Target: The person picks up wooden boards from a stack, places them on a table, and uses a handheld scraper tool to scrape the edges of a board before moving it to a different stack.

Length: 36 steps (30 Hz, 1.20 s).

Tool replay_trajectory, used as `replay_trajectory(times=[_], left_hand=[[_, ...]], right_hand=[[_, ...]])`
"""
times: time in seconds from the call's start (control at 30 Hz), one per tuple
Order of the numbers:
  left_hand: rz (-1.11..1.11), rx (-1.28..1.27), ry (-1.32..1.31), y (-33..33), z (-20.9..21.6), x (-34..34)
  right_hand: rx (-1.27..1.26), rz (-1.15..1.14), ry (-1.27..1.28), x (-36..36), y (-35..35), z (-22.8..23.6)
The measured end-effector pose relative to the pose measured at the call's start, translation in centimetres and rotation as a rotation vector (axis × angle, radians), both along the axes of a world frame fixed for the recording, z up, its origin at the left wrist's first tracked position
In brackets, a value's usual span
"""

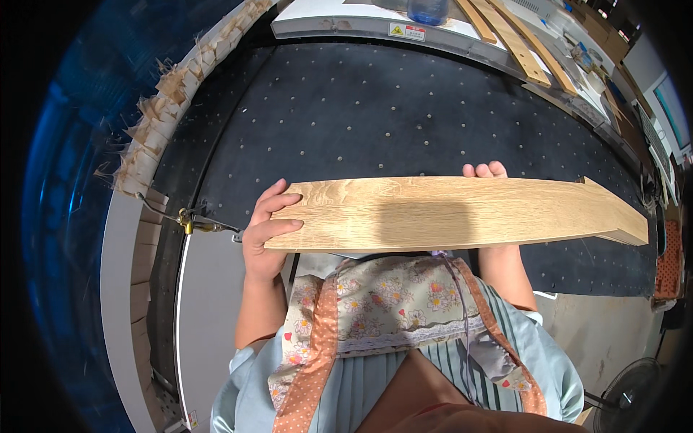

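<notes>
A long, light wood-grain board is held up level in front of my body, above the near side of a dark table. My left hand is closed round the board's left end, with its fingers over the top face. Beneath the right half, my right hand supports the board. Its fingertips curl over the far edge, and the palm is hidden under the wood. At the board's right end an angled piece stands out; I cannot tell whether it is a separate part. A dark shadow falls across the middle of the top face.
The dark table top is dotted with small round studs. Along the far side runs a white-topped bench carrying narrow wooden strips and a blue container. A brass valve sits at the left edge, and a black fan at lower right.
</notes>
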State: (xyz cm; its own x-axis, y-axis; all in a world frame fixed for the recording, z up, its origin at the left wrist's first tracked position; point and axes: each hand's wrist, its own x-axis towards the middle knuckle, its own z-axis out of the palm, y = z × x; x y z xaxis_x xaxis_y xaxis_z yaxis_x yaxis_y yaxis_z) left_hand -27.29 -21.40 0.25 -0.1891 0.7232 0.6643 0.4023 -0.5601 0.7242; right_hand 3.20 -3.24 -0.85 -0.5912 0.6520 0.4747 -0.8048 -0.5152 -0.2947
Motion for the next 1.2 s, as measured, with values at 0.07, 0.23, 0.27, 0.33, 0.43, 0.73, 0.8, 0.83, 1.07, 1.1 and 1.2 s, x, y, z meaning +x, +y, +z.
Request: replay_trajectory(times=[0.07, 0.23, 0.27, 0.33, 0.43, 0.73, 0.8, 0.83, 1.07, 1.1, 1.2], left_hand=[[0.043, 0.017, 0.003, -0.1, -0.3, -0.4], [0.101, 0.019, -0.034, 0.2, -0.3, -0.4], [0.113, 0.031, -0.051, 0.3, -0.3, -0.5], [0.022, 0.066, -0.212, 0.5, -1.3, -0.6], [-0.009, 0.096, -0.312, 0.6, -1.6, -0.5], [0.106, -0.007, -0.091, 0.1, -1.4, -1.3], [0.116, -0.046, -0.067, 0.0, -1.7, -1.6], [0.119, -0.066, -0.055, 0.0, -1.8, -1.9], [0.236, -0.13, -0.071, 0.0, -3.2, -2.3], [0.266, -0.106, -0.018, -0.4, -3.4, -2.3], [0.356, -0.061, -0.024, -0.5, -3.5, -2.1]], right_hand=[[0.015, -0.024, 0.019, -1.2, 0.1, 1.0], [0.106, 0.012, 0.015, -1.9, 0.9, 1.2], [0.102, 0.024, 0.009, -1.9, 1.1, 1.0], [0.083, 0.049, 0.002, -1.9, 1.2, 0.4], [0.063, 0.015, -0.022, -1.8, 1.2, -1.0], [-0.073, 0.059, -0.113, -1.7, 1.1, -2.0], [-0.091, -0.026, -0.224, -2.4, 0.6, -2.1], [-0.165, -0.063, -0.268, -2.6, 0.8, -2.6], [-0.166, 0.028, -0.196, -2.7, 0.7, -3.8], [-0.087, 0.034, -0.153, -2.7, 1.1, -4.0], [0.157, 0.02, -0.075, -4.4, 1.7, -3.7]])
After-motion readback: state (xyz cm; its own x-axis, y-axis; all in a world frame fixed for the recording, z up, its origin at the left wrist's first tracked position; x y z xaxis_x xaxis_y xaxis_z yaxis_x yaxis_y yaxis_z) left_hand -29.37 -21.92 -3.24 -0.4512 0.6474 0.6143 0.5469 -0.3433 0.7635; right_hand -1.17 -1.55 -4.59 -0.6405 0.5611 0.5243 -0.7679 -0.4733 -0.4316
